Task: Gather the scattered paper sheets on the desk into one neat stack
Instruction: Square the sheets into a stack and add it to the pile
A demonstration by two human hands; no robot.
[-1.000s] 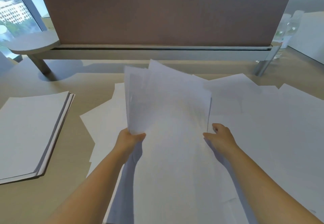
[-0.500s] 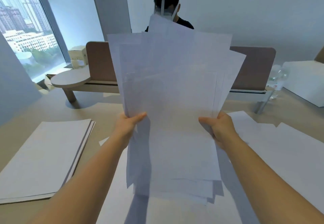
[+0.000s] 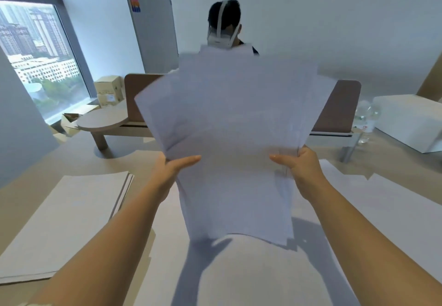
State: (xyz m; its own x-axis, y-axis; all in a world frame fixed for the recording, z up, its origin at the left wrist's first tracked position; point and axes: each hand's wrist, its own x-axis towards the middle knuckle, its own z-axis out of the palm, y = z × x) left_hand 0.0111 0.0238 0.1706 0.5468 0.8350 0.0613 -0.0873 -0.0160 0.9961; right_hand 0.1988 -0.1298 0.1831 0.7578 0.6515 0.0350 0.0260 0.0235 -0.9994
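A bright office with a city-view window (image 3: 35, 66) frames a tan counter (image 3: 43, 162), where a brown divider screen (image 3: 339, 107) runs across the far side and another person (image 3: 223, 28) sits beyond it. More loose sheets (image 3: 394, 210) lie on the counter to the right, a squared pile (image 3: 59, 222) to the left. Raised upright above the counter, a fanned bundle of paper sheets (image 3: 234, 126) is pinched at mid-height, the left hand (image 3: 169, 169) and right hand (image 3: 302, 169) each with a grip closed on a side edge, thumbs in front. The paper looks light, floppy and slippery; holding both long edges seems best for squaring it. Water bottles (image 3: 364, 119) stand far right, clear of the work.
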